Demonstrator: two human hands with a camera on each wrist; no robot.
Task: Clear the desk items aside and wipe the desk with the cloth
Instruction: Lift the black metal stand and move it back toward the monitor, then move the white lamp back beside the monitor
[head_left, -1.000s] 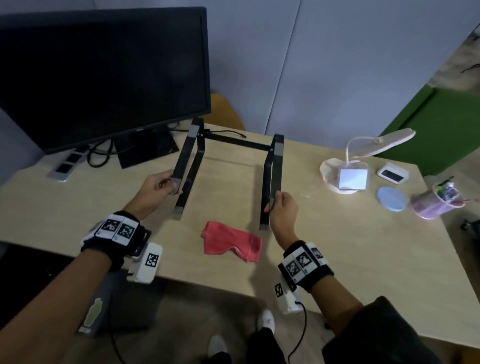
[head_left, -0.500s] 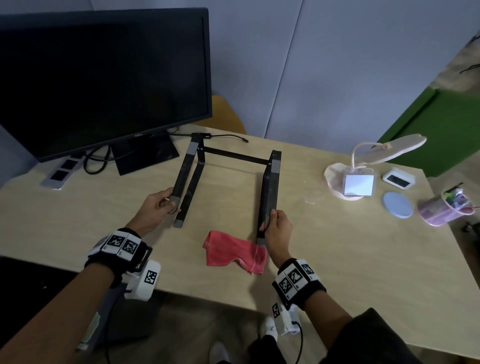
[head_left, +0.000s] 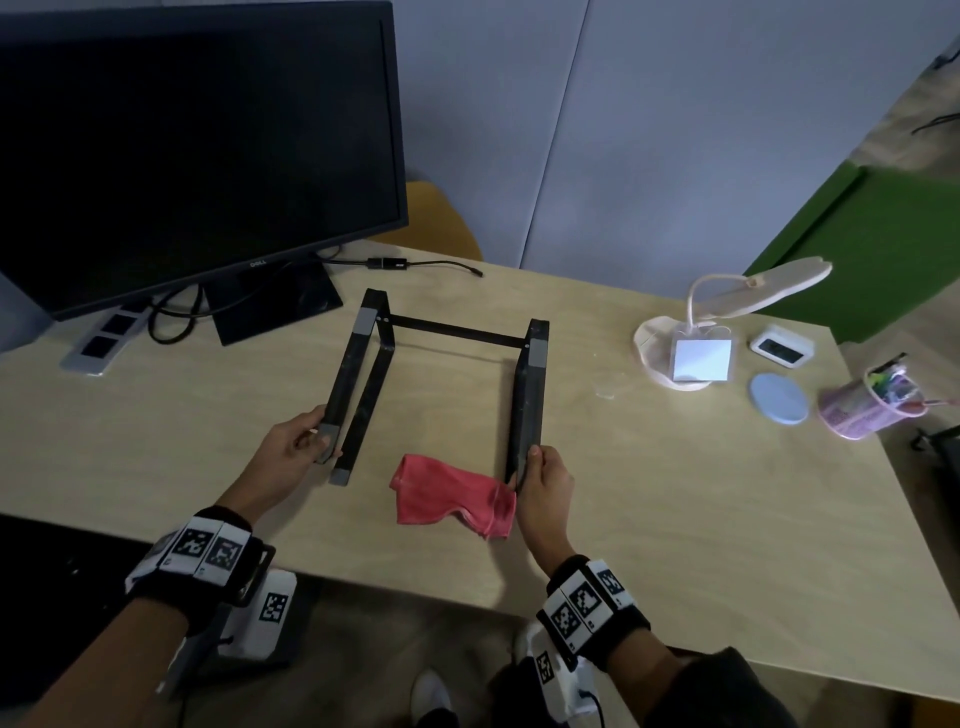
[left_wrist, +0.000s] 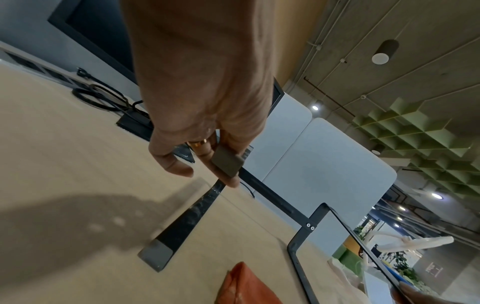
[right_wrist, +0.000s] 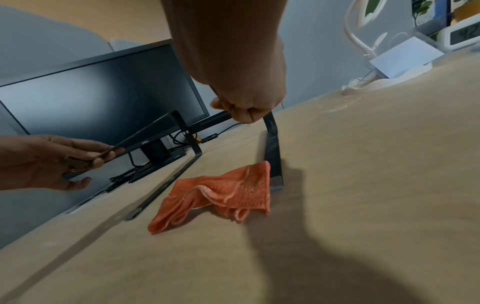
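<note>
A black metal laptop stand (head_left: 447, 332) stands in the middle of the wooden desk (head_left: 675, 493). My left hand (head_left: 291, 452) pinches the grey-tipped near end of its left upper arm (left_wrist: 227, 162). My right hand (head_left: 543, 478) grips the near end of its right upper arm (right_wrist: 270, 123). The lower rails (left_wrist: 182, 226) lie flat on the desk. A crumpled red cloth (head_left: 452, 493) lies at the front between my hands, touching the right rail's foot (right_wrist: 275, 181).
A black monitor (head_left: 182, 145) with cables and a power strip (head_left: 104, 338) fills the back left. At the right stand a white desk lamp (head_left: 727, 301), a small clock (head_left: 782, 348), a blue round coaster (head_left: 779, 397) and a pink pen cup (head_left: 867, 405).
The stand has come down from its tilted, lifted pose and moved toward the front edge; its rails now lie on the desk beside the cloth. Both hands keep hold.
</note>
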